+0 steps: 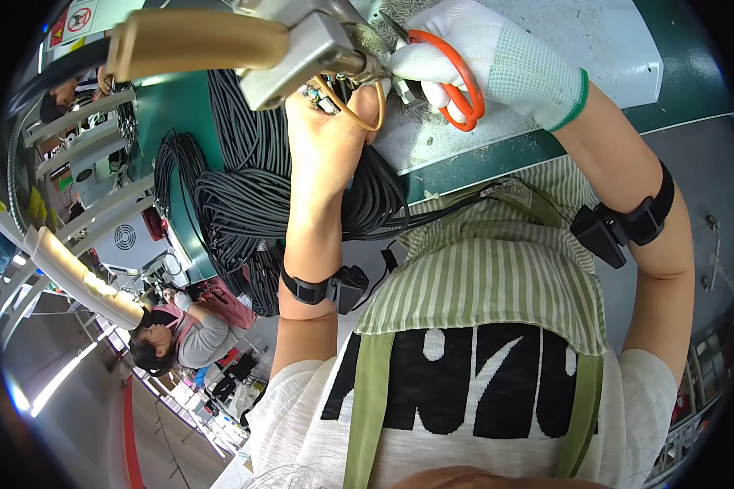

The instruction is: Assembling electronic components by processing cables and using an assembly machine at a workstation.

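Observation:
My right hand [465, 57], in a white knit glove with a green cuff, is closed on red-handled scissors [470, 104]. Their dark blades point up and left, toward a metal fixture. My bare left hand [330, 122] is closed just below the fixture's metal block [289, 77], close to the right fingertips. Small metal parts and a thin tan loop [373, 125] show at its fingers; what they grip is mostly hidden by the block. Thick coils of black cable [240, 200] lie beside and below my left forearm.
A tan tube [200, 45] juts left from the block over the green table [693, 94]. Short metal clippings [428, 134] litter the white sheet [612, 49]. Leftward stand metal racks [81, 138], a lit lamp [81, 273] and another person [212, 338] at work.

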`<state>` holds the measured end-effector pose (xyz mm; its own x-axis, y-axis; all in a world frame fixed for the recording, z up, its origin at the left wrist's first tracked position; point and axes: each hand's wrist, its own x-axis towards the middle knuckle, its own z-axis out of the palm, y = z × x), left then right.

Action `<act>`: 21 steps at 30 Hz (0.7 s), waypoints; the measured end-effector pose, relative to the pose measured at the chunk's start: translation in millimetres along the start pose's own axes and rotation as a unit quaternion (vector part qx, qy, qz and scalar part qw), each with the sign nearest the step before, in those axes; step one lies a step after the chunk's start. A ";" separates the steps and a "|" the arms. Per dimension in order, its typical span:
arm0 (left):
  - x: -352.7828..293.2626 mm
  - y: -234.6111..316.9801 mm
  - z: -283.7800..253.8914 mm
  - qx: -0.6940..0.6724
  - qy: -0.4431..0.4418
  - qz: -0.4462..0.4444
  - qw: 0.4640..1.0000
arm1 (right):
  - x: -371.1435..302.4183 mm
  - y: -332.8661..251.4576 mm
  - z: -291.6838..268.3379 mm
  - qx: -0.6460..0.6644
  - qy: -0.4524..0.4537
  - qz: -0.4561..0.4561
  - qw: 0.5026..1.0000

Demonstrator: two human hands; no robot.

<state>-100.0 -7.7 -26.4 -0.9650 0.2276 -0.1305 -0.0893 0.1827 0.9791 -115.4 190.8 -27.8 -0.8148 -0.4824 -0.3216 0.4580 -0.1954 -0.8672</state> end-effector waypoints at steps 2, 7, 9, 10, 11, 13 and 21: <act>-0.1 0.6 -1.0 0.016 -0.003 -0.002 1.000 | -1.6 -1.3 0.1 -0.003 -0.002 -0.002 1.000; 1.4 -2.4 -4.1 -0.030 -0.032 -0.007 0.999 | -0.4 3.3 -0.8 -0.009 -0.013 -0.034 0.999; 1.6 -4.0 -5.4 -0.080 -0.054 -0.028 0.995 | -3.0 1.8 0.1 -0.022 -0.005 -0.034 0.999; -0.4 -2.2 -3.5 -0.080 -0.054 -0.025 0.995 | -4.2 1.8 1.4 -0.029 -0.003 -0.034 0.999; -2.8 0.8 0.8 -0.104 -0.012 -0.047 0.993 | -6.2 5.2 3.2 -0.031 -0.003 -0.036 0.999; -8.8 6.1 7.5 -0.154 0.071 -0.089 0.982 | -13.9 19.0 6.6 -0.097 0.019 -0.120 0.988; -79.1 -8.0 -18.5 -0.318 -0.068 -0.131 0.937 | -82.6 40.9 8.3 -0.467 0.146 -0.228 0.842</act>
<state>-27.5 -44.9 -21.0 -0.8531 0.3823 -0.3551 -0.4887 -0.3469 0.8005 -26.4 215.6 -33.5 -0.9454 -0.2816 0.1642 -0.2940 0.5189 -0.8027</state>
